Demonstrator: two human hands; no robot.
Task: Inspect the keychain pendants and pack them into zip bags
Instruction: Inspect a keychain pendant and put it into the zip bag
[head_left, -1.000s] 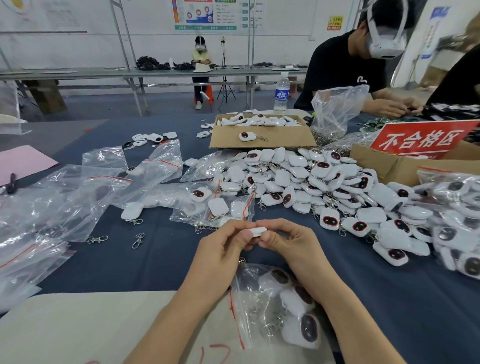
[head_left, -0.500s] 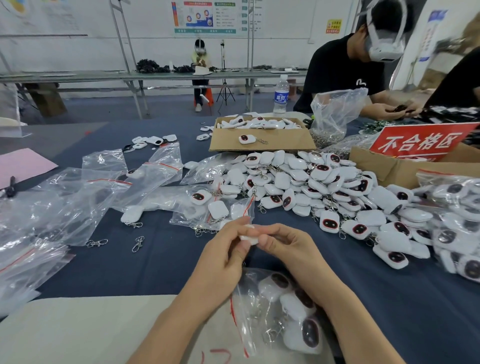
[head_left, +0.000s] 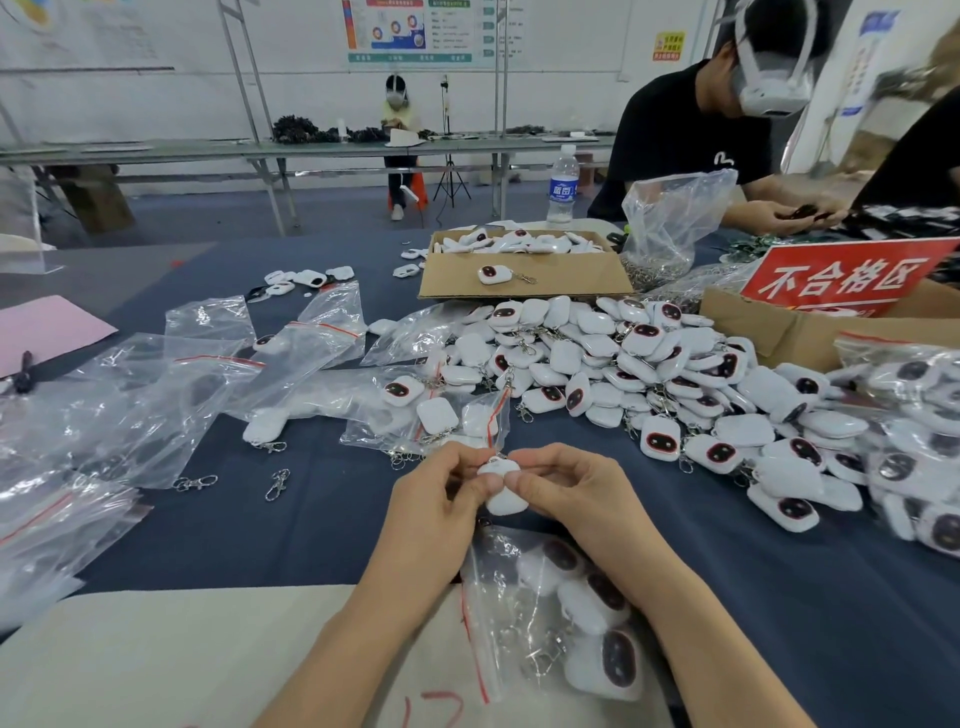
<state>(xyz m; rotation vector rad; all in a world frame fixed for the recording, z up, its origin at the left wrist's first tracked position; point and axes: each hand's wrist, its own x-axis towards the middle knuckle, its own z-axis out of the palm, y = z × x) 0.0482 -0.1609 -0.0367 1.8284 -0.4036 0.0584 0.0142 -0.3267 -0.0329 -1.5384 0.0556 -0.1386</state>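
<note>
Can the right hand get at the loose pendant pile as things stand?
Probably yes, once freed: right hand and left hand both pinch one pendant, but only bare blue cloth lies between it and the pile.

A red sign (head_left: 847, 278) on a cardboard box (head_left: 779, 332) reads 不合格区; red digits, perhaps 17, mark the white sheet (head_left: 156, 665).

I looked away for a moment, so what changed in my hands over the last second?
The white plastic keychain pendant was turned between the fingertips: edge-on a second ago, its plain broad side now faces the camera. The left hand and right hand both kept pinching it. The clear zip bag of pendants under the wrists and the pendant heap stayed put.
</note>
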